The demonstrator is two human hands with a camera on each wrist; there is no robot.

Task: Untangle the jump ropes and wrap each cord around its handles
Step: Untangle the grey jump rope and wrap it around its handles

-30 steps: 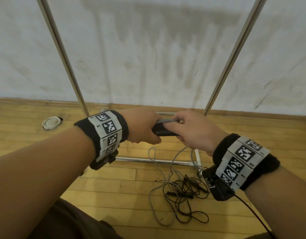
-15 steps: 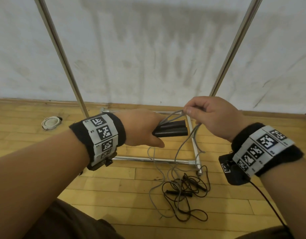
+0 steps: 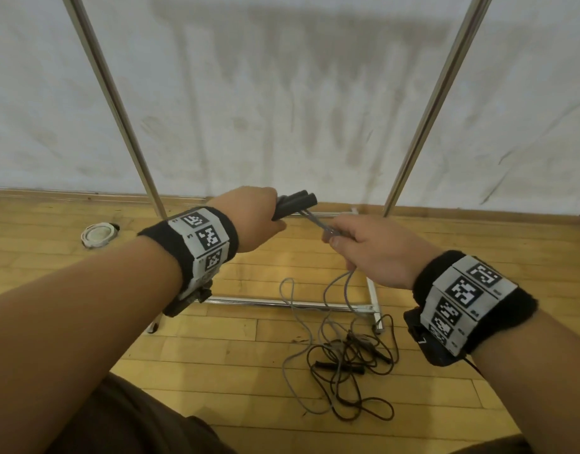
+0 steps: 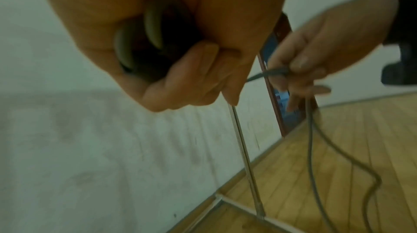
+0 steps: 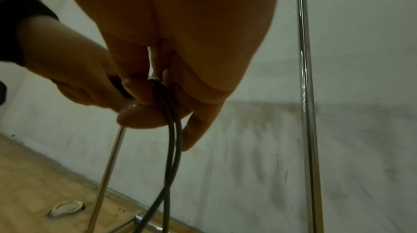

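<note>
Two black handles (image 3: 295,203) side by side in left hand (image 3: 249,221), fingers wrapped tight, held above the floor (image 3: 216,326). Grey cord (image 3: 318,221) runs from handles to right hand (image 3: 373,250), pinched doubled between thumb and fingers, rest hanging down. Black rope (image 3: 350,358) tangled on the floor below, beside metal rack base (image 3: 282,302).

A bare room: wooden floor (image 3: 216,339), stained white wall (image 3: 282,109), metal rack frame (image 3: 118,103).
</note>
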